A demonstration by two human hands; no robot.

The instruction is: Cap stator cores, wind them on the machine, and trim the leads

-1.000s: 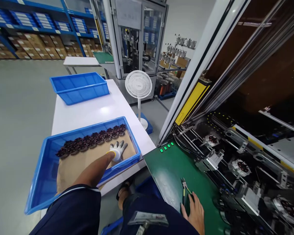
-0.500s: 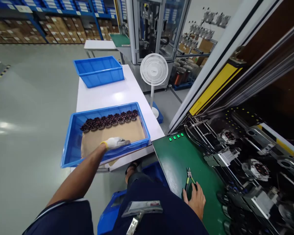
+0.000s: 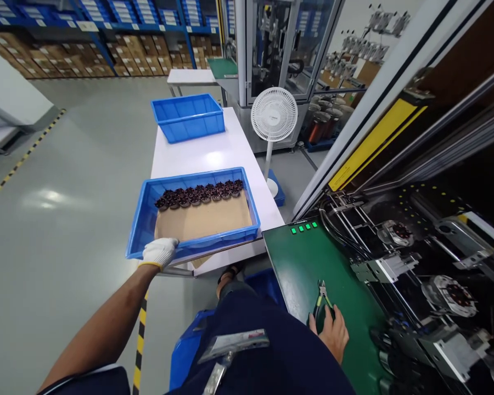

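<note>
My left hand (image 3: 160, 253), in a white knitted glove, is at the near left edge of a blue plastic bin (image 3: 254, 211), its fingers closed over the rim. Inside that bin, dark round motor-like parts (image 3: 200, 193) stand in rows along the far side on brown cardboard (image 3: 214, 219). My bare right hand (image 3: 332, 333) rests on the green work surface (image 3: 284, 269), fingers spread. It lies at the handles of green-and-black cutting pliers (image 3: 321, 293), whose jaws point away from me. The fingertips partly cover the handle ends.
A second blue bin (image 3: 193, 131) stands farther back on the white table (image 3: 230, 148). A white fan (image 3: 274, 115) is beyond the table's right edge. Machine fixtures (image 3: 387, 269) and a frame post (image 3: 379, 109) border the right side. A blue stool (image 3: 185, 351) is below me.
My left hand has moved left along the bin's near side, from over the cardboard to the rim at the left. The view has shifted left. My right hand remains at the pliers.
</note>
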